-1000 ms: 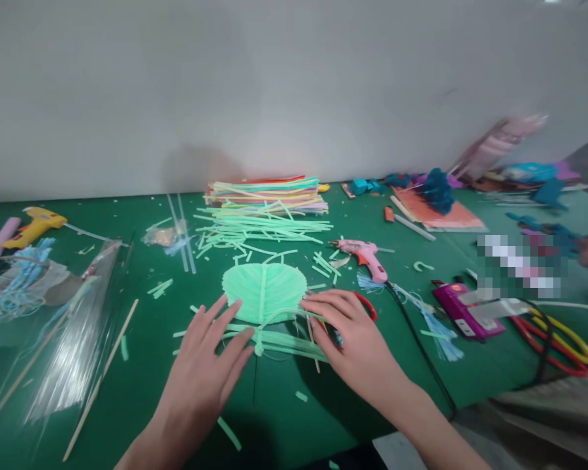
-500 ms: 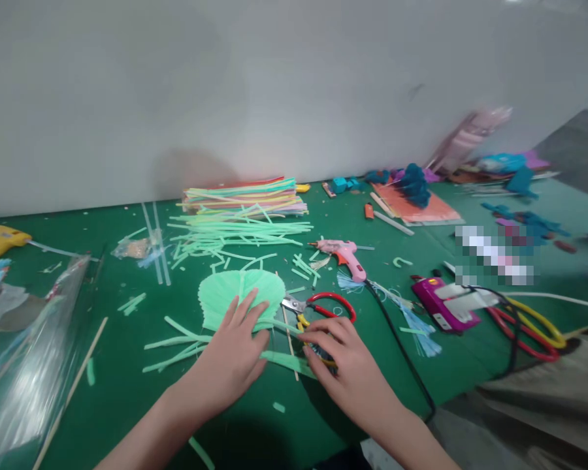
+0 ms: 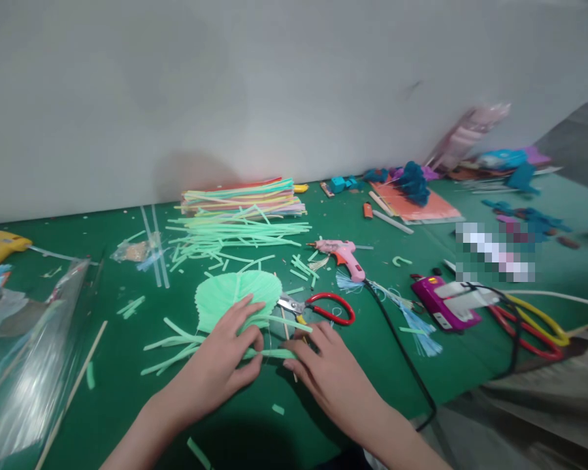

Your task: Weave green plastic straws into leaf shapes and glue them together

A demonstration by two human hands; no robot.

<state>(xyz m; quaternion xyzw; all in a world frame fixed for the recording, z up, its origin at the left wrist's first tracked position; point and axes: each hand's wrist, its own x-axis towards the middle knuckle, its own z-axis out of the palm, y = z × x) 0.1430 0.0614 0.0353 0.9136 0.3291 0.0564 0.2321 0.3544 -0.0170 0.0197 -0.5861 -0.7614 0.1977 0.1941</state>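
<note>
A pale green leaf shape (image 3: 220,297) with a toothed edge and a raised midrib lies flat on the table. Two fingers of my left hand (image 3: 232,346) rest over its lower right part, while the thumb and forefinger close on a pale green pipe cleaner (image 3: 277,353). My right hand (image 3: 326,359) pinches the same pipe cleaner near its right end. Above it, another green stem (image 3: 289,322) runs from the leaf toward my right knuckles. Red-handled scissors (image 3: 298,305) lie just beyond my right hand, partly covered by it. More green stems (image 3: 171,343) fan out left of my left wrist.
Bundled coloured pipe cleaners (image 3: 240,196) and loose green ones (image 3: 245,232) lie toward the wall. A pink glue gun (image 3: 342,254) trails a black cord (image 3: 396,346). A purple power strip (image 3: 438,303) sits right, a yellow glue gun (image 3: 4,248) left, near clear plastic film (image 3: 39,365).
My right hand has shifted left along the lower pipe cleaner, which now lies more level. The upper stem's end shows freer of my fingers. The leaf has moved slightly left.
</note>
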